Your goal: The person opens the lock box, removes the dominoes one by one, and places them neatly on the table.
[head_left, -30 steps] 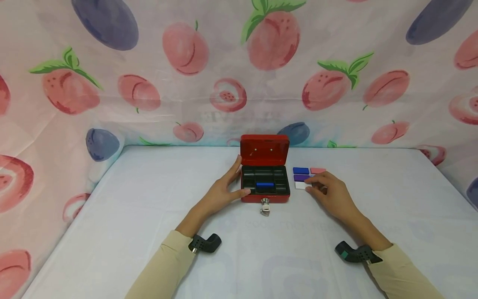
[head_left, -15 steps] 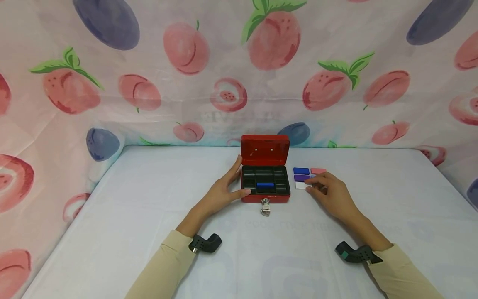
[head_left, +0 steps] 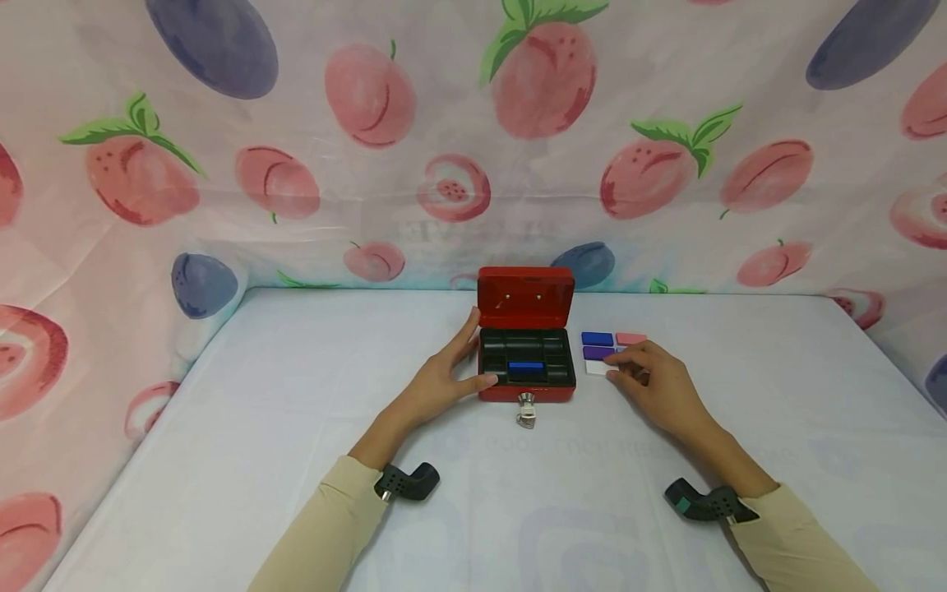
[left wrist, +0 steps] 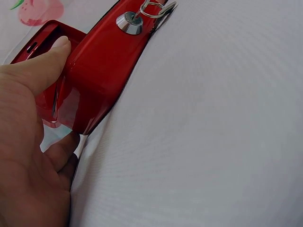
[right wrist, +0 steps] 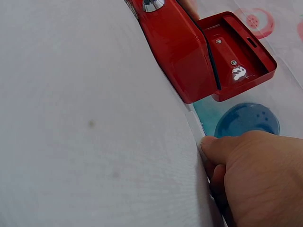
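A red cash box (head_left: 527,395) with its lid (head_left: 525,298) raised holds a black tray and a blue bar (head_left: 526,367). At its left front corner my left hand (head_left: 438,384) grips the box, thumb over the rim and fingers along the side. To the right of the box my right hand (head_left: 654,382) pinches a flat white rectangular piece (head_left: 598,367), lying on the table, at its right end. In the right wrist view the thumb (right wrist: 220,147) is against this white piece (right wrist: 194,125). Curled fingers hide part of the small pieces.
Behind the white piece lie a purple piece (head_left: 598,353), a blue piece (head_left: 596,339) and a pink piece (head_left: 631,338). Keys on a ring (head_left: 526,418) hang from the box's front lock (left wrist: 130,23). A fruit-patterned cloth (head_left: 451,238) rises behind the white table (head_left: 333,353).
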A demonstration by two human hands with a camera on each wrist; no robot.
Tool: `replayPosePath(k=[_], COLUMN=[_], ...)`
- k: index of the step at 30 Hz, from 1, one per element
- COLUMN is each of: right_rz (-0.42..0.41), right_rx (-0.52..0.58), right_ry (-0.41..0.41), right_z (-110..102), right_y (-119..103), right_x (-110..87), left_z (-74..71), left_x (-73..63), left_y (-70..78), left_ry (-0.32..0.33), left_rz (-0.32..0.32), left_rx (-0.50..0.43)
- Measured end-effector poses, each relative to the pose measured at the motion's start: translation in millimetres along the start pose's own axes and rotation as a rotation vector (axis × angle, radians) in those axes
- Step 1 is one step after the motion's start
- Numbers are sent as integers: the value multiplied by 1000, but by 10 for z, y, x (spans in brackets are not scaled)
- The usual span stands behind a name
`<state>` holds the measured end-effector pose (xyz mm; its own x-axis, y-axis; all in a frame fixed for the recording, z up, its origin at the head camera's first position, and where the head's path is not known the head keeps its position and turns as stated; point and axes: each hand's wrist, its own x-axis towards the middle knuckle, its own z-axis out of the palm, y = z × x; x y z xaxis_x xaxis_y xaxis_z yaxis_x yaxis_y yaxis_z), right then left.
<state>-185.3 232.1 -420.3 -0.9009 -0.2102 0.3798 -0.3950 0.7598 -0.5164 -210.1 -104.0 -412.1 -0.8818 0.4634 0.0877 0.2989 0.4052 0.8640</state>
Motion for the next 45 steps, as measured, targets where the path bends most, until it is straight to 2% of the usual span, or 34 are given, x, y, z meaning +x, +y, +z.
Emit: replayPosePath(k=[12, 27, 45], right_rz=[18, -1, 31], right_rx=[21, 14, 19], right_ry=[6, 27, 18], right_z=[-4, -4, -13], right_y=[-9, 0, -12], right_x=[-9, -2, -2], left_z=[6, -6, -11], left_x=[-5, -1, -1], left_y=[16, 29, 37], left_ry=[-3, -2, 0], left_rz=[0, -11, -6], left_rx=[-8, -1, 10])
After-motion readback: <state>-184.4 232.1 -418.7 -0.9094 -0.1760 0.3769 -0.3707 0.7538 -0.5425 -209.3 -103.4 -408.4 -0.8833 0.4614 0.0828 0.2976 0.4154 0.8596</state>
